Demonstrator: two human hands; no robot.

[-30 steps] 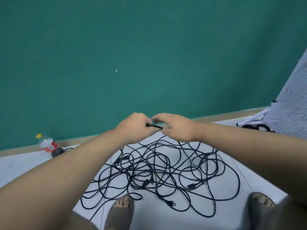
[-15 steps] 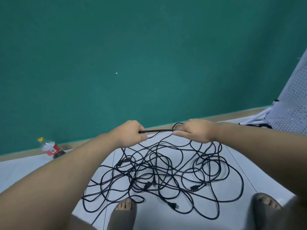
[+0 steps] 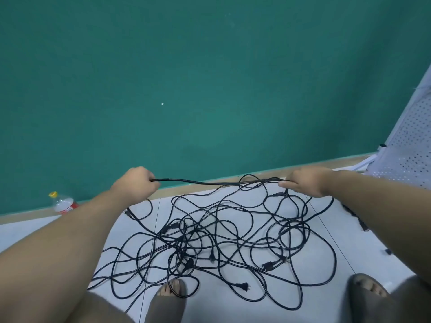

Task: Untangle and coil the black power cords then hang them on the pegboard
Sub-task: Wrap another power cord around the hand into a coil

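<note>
**Wide reach over a floor of knots.** Your left hand (image 3: pixel 134 184) grips a black cord (image 3: pixel 198 182) in a closed fist and your right hand (image 3: pixel 305 183) pinches it further along. Your arms are spread wide, and the length between them runs almost taut above the tangle (image 3: pixel 210 241) of power cords heaped on the tiled floor (image 3: pixel 345 257) in front of the green wall. The pegboard (image 3: pixel 405 145) leans at far right, well apart from the heap; whether anything hangs on it cannot be told.

The trouble sits just beside your right hand. Other strands loop over the stretched length there, and a connector dangles below your fingers. If you pull wider, those loops are likely to cinch into a knot rather than slide free. If you lift hard, the whole heap may drag along and tighten the dense crossing at its middle.

Watch your feet too. A loop lies at the toe of your left sandal (image 3: pixel 171 292), over it or against it, and a plug (image 3: pixel 242 286) rests near it. A careless step could snag the cord or bend the prongs.
</note>
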